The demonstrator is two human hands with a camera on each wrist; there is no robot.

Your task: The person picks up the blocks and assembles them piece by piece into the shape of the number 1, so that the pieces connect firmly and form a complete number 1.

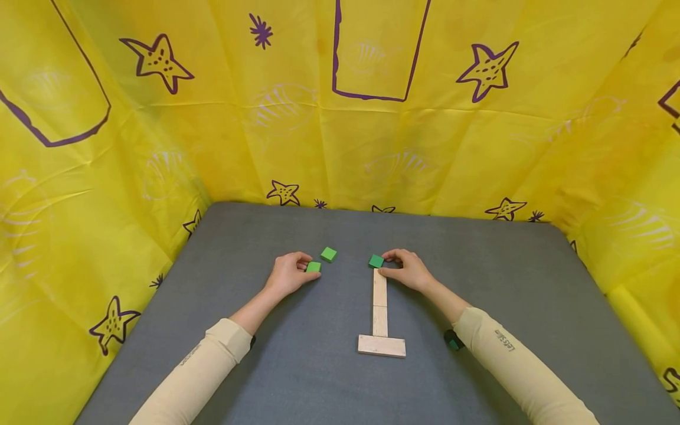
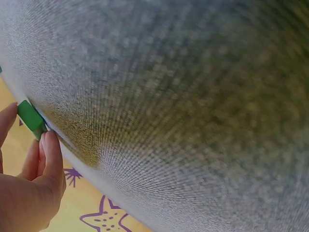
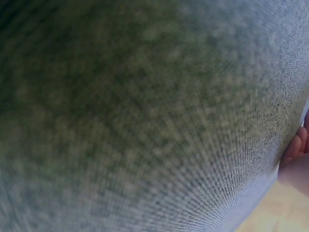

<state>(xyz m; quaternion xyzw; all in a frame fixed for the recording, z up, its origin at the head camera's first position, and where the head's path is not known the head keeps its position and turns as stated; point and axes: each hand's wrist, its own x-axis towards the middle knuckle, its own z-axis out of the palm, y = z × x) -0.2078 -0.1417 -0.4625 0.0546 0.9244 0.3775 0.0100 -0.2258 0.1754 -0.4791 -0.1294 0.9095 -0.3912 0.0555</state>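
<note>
My left hand (image 1: 287,273) pinches a light green square block (image 1: 313,267) between thumb and fingers, low over the grey table. In the left wrist view the same green block (image 2: 30,116) sits between the fingertips. Just beyond it to the right lies a second light green block (image 1: 329,254). My right hand (image 1: 408,269) has its thumb and fingers at the right side of a dark green block (image 1: 376,261). That block stands at the far end of a line of two pale wooden planks (image 1: 379,292). The right wrist view catches only some of the right fingers (image 3: 300,145).
A third wooden plank (image 1: 381,346) lies crosswise at the near end of the line. The grey tabletop (image 1: 319,378) is bounded at the back and sides by yellow cloth (image 1: 297,136) with purple starfish drawings. Both forearms wear cream sleeves.
</note>
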